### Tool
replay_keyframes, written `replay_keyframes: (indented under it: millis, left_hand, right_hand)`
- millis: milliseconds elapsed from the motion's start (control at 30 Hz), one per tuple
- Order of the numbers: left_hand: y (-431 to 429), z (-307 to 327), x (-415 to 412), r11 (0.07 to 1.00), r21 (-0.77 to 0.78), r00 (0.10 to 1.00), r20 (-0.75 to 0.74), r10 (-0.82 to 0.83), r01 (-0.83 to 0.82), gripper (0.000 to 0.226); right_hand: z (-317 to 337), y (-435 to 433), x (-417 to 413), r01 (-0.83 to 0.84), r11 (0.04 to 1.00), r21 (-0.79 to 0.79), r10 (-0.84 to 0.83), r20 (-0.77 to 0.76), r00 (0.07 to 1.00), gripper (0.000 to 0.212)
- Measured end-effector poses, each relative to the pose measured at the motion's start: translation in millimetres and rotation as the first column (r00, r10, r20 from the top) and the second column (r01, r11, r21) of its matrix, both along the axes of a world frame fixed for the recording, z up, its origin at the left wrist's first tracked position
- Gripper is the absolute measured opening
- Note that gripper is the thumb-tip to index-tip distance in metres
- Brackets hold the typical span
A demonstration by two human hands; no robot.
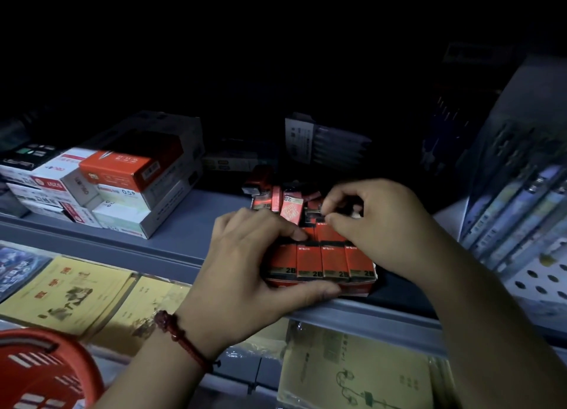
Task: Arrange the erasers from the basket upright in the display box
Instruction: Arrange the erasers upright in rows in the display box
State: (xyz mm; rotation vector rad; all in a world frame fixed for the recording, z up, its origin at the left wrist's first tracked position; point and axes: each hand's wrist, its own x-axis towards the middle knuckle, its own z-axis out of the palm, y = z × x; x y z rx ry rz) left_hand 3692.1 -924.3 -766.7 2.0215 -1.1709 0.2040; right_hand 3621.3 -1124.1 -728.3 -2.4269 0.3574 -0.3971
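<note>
While the left hand (245, 273) grips the display box (359, 289) at its front, fingers curled over the 4 upright erasers (334, 261) of the front row, the right hand (368, 212) pinches 1 eraser (317, 216) just behind them. I judge the step is filling row 2; next, this piece must go down straight. The basket (40, 368) sits well apart, lower left.

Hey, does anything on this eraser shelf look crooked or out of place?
Yes. The front row of red 2B erasers stands neat in the display box, but behind it the loose erasers lie jumbled at all angles, and a paler 2B eraser leans askew among them.
</note>
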Motion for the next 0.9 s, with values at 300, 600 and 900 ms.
replay_keyframes:
  millis: [300, 600, 900]
  left_hand:
    - [-4.0, 6.5, 6.4, 0.876, -0.451, 0.96, -0.276, 0.046, -0.172, 0.024]
    - [-3.7, 3.9, 19.9, 0.924, -0.271, 0.899, -0.414, 0.14, -0.268, 0.019]
    - [-1.9, 4.5, 26.1, 0.968, -0.172, 0.869, -0.489, 0.077, -0.182, 0.01]
  right_hand:
    - [4.8, 27.2, 20.3, -0.048, 0.992, -0.113, 0.05, 0.016, 0.999, 0.028]
    - [8.1, 30.9, 12.8, -0.048, 0.994, -0.1, 0.047, -0.012, 0.999, 0.001]
    - [10.7, 29.2, 9.1, -0.073, 0.995, 0.067, 0.077, -0.049, 0.996, 0.023]
